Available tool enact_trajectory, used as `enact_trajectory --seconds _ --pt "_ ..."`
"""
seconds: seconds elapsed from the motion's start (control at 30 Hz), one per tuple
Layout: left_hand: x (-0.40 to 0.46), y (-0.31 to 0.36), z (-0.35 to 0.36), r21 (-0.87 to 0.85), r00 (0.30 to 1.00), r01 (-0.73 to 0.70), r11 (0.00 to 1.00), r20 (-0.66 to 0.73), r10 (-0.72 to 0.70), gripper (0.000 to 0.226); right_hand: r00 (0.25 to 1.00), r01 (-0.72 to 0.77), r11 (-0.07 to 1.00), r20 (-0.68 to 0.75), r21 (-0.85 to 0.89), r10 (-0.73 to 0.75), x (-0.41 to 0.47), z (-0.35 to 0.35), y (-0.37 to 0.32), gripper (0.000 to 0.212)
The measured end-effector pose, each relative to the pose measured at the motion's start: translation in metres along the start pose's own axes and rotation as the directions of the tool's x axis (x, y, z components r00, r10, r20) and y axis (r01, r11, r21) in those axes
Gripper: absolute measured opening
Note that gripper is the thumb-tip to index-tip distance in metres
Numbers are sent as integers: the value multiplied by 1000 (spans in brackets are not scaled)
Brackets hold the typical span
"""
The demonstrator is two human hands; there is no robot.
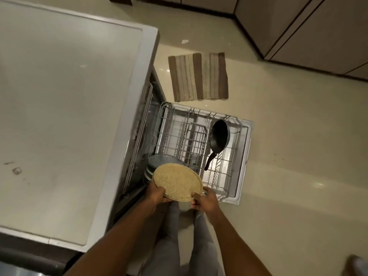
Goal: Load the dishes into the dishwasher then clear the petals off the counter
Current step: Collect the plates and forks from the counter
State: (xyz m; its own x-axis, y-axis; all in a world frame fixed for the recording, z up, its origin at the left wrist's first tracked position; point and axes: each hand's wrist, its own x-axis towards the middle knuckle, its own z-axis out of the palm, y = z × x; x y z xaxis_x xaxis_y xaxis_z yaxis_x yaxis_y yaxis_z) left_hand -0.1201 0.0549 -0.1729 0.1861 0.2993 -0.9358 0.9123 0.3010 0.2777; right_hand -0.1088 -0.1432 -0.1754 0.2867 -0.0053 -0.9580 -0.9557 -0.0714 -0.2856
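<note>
A round, speckled tan plate (177,181) is held over the near end of the pulled-out lower dishwasher rack (199,136). My left hand (156,193) grips its left rim and my right hand (205,202) pinches its near right rim. Several grey plates (159,161) stand in the rack just behind the tan plate, partly hidden by it. A black frying pan (219,138) leans in the rack's right side, handle pointing toward me. The pale counter top (59,106) fills the left; no petals are visible on it.
The open dishwasher door (246,156) lies flat over the floor. A striped brown and beige mat (198,76) lies on the cream floor beyond it. Cabinets (318,36) line the far right. My legs stand by the door's near edge.
</note>
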Motion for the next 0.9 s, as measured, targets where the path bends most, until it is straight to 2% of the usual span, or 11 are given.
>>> enact_trajectory --seconds 0.17,0.33,0.5,0.7,0.83,0.9 --pt "55 3 6 -32 984 -47 998 -173 41 74 1000 5 1000 -6 -14 -5 69 29 -3 58" --pt "114 -11 0 -62 953 -77 995 -297 55 55 999 39 998 9 -50 -38 130 54 9 64" --pt "154 -32 1 27 886 -123 992 -447 123 46 996 87 993 -8 -75 -88 158 68 11 62" --pt "182 -32 9 -55 873 -151 987 -477 107 36 996 90 995 -4 -52 -90 173 73 4 64" --pt "180 -11 16 -90 861 -134 987 -504 70 32 999 52 998 4 -41 -52 180 79 -7 56" --pt "179 -3 19 -147 877 -136 980 -478 50 31 999 45 997 0 -58 -45 183 83 -10 52"
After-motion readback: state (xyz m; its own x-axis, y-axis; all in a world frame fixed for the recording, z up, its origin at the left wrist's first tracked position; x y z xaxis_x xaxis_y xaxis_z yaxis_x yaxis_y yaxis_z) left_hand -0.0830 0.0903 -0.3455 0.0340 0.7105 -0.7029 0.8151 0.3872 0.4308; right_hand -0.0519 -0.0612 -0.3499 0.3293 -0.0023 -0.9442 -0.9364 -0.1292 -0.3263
